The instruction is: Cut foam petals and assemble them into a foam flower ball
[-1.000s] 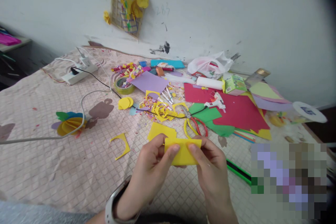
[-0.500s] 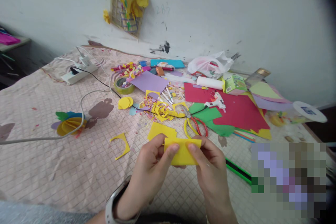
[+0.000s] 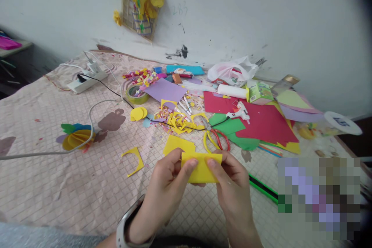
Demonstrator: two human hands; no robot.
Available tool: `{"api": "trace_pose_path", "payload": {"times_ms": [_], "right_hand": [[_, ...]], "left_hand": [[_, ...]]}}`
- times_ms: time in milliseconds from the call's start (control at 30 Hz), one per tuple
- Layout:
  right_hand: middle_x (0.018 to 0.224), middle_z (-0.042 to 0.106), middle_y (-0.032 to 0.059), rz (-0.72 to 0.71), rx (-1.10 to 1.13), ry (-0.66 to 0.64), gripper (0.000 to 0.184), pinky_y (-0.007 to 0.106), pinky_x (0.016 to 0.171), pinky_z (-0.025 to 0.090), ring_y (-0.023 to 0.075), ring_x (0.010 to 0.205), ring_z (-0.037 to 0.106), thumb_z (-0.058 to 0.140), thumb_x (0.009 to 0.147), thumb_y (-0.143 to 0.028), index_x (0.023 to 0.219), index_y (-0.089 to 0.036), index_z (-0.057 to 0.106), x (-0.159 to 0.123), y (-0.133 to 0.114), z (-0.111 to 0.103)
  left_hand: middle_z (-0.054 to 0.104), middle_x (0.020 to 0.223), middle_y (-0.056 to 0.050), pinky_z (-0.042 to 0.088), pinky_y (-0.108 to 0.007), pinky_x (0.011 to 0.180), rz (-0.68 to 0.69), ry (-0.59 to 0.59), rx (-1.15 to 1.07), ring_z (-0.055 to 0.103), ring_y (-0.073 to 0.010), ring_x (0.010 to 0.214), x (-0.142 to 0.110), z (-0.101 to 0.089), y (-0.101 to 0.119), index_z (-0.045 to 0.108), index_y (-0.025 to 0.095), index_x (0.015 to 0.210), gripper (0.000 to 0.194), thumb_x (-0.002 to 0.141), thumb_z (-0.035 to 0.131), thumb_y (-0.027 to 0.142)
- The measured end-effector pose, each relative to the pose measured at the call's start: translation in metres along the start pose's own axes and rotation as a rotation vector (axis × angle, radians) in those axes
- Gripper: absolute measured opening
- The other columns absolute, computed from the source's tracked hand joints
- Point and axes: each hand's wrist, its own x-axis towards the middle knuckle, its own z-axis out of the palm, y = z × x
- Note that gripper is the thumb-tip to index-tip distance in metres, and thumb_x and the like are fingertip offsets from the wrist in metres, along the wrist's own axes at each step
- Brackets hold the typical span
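Between my two hands is a piece of yellow paper (image 3: 202,170), held above the table near its front. My left hand (image 3: 171,180) pinches its left side, thumb on the face toward me and fingers behind. On the right side my right hand (image 3: 234,180) grips it the same way. Just beyond lies another yellow paper piece (image 3: 178,145), partly hidden by my left hand. Scissors (image 3: 217,139) with red and yellow handles rest behind my right hand. A yellow offcut (image 3: 136,161) with a round cut-out lies to the left, and yellow paper circles (image 3: 138,113) sit farther back.
A glue gun (image 3: 238,112) rests on red paper (image 3: 264,124), its black cord crossing the table to a power strip (image 3: 87,81). At left, a grey cable passes a colourful paper ornament (image 3: 78,138). Tape (image 3: 136,95) and paper scraps (image 3: 180,122) lie mid-table.
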Motion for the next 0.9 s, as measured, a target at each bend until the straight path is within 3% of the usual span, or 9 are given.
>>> {"api": "trace_pose_path", "payload": {"times_ms": [133, 467, 900], "right_hand": [[0.066, 0.055, -0.0018, -0.014, 0.002, 0.005, 0.014, 0.024, 0.053, 0.047, 0.0149, 0.060, 0.051, 0.077, 0.078, -0.034, 0.072, -0.025, 0.068, -0.0010, 0.0010, 0.0004], [0.067, 0.055, -0.0022, -0.044, -0.010, -0.029, 0.005, 0.022, 0.053, 0.045, 0.0136, 0.061, 0.050, 0.076, 0.081, -0.029, 0.085, -0.028, 0.072, -0.0024, 0.0049, -0.0023], [0.068, 0.057, -0.0012, -0.024, -0.018, -0.022, 0.013, 0.024, 0.054, 0.048, 0.0153, 0.062, 0.053, 0.077, 0.080, -0.031, 0.074, -0.025, 0.067, -0.0037, 0.0020, -0.0001]], "left_hand": [[0.045, 0.057, 0.004, 0.034, -0.014, 0.036, 0.012, 0.012, 0.023, 0.042, -0.0060, 0.047, -0.0003, -0.0006, 0.0005, 0.045, 0.019, 0.065, 0.037, 0.081, 0.066, 0.044], [0.045, 0.058, 0.004, 0.034, -0.017, 0.041, 0.001, 0.017, 0.081, 0.041, -0.0076, 0.048, -0.0032, -0.0046, -0.0052, 0.044, 0.020, 0.068, 0.037, 0.084, 0.062, 0.049], [0.040, 0.057, 0.005, 0.028, -0.018, 0.039, 0.022, 0.025, 0.115, 0.037, -0.0076, 0.048, -0.0055, -0.0038, -0.0054, 0.042, 0.021, 0.067, 0.037, 0.085, 0.060, 0.047]]}}
